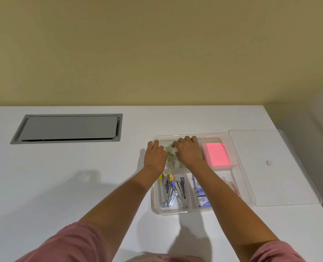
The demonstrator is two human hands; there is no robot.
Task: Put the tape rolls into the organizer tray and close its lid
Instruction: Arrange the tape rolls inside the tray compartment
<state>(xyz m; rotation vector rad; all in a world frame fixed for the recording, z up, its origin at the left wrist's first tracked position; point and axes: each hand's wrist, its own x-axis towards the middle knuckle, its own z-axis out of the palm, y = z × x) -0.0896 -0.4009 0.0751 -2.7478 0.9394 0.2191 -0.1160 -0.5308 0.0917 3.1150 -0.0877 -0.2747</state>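
On the far left of the white tabletop (pixel 62 186) lay a grey hatch (pixel 67 128), well apart from the work. The left hand (pixel 155 157) rested palm-down over the back-left compartment of the clear tray (pixel 157 208), its fingers (pixel 153 144) curled over the far rim; whether they gripped anything could not be told. Between the two hands sat the tape rolls (pixel 173 157), small clear ones already inside that compartment, partly hidden. The right hand (pixel 190 154) lay beside them, fingers (pixel 191 139) bent downward onto the rolls, seemingly pressing or nudging rather than holding; a firm grasp could not be confirmed. In front, the tray held staplers (pixel 174 193) and small boxes (pixel 202 195), then pink notes (pixel 217 155) and paper clips (pixel 232 186) further right. The lid (pixel 281 178) lay flat just beside the tray's right edge, not yet on.

The step looked to be settling the rolls. Doing it well probably meant laying each roll flat and below the rim, so nothing stood proud, with the left hand steadying the light tray against sliding. Then the lid would want squaring to the corners and pressing evenly all round
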